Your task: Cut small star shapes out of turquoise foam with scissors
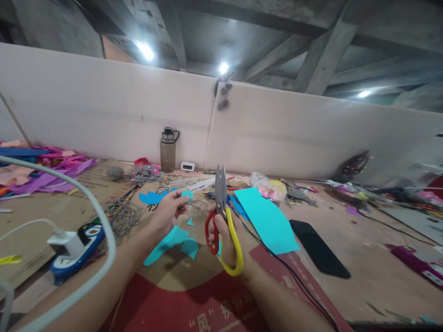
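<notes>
Between the thumb and fingers of my left hand [171, 210] is a small turquoise paper piece [187, 196]. My right hand [230, 237] grips scissors [221, 203] with one red and one yellow handle, their blades pointing up and slightly apart. Turquoise offcuts [169, 246] lie on the table below my left hand. A large turquoise sheet [266, 221] rests to the right of the scissors. Behind my left hand lies a blue cut piece [151, 198]. The scissors and the small paper piece are apart.
A water bottle [168, 152] and a small white digital clock [187, 166] stand by the partition. A black phone [320, 249] lies at right. On the left are a power strip [78, 253], a white cable [104, 216] and colourful scraps [51, 170]. A black cord [294, 276] crosses the red cardboard.
</notes>
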Available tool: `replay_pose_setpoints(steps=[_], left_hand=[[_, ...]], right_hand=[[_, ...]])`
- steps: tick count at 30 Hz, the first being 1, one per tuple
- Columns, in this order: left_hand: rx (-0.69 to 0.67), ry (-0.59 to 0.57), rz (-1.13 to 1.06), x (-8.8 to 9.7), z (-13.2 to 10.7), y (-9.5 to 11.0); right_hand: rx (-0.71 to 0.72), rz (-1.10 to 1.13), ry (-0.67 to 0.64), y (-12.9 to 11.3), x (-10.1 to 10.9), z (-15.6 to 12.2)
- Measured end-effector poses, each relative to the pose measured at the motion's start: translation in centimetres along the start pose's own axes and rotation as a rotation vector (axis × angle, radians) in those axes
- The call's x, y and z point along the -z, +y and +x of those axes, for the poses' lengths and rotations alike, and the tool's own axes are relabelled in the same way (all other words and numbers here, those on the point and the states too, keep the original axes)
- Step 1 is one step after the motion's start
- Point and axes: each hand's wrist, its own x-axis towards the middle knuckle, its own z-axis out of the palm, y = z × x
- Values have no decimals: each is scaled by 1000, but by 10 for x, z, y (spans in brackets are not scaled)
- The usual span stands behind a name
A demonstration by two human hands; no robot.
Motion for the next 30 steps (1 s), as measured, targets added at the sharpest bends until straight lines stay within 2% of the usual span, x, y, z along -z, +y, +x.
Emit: replay_pose_setpoints(steps=[7, 12, 17, 20, 25, 30], left_hand=[[5, -26, -48, -5, -6, 9], [-10, -63, -93, -12, -13, 23], [12, -93, -70, -32, -27, 44], [9, -136, -76, -49, -30, 51], [-77, -180, -142, -73, -24, 49], [-63, -172, -193, -80, -21, 40]], right_hand=[[-44, -73, 38, 4, 0, 11], [134, -102, 4, 14, 7, 21], [225, -134, -16, 15, 12, 23], [172, -158, -35, 14, 11, 22], [183, -245, -80, 10, 13, 21], [168, -253, -100, 5, 16, 21]])
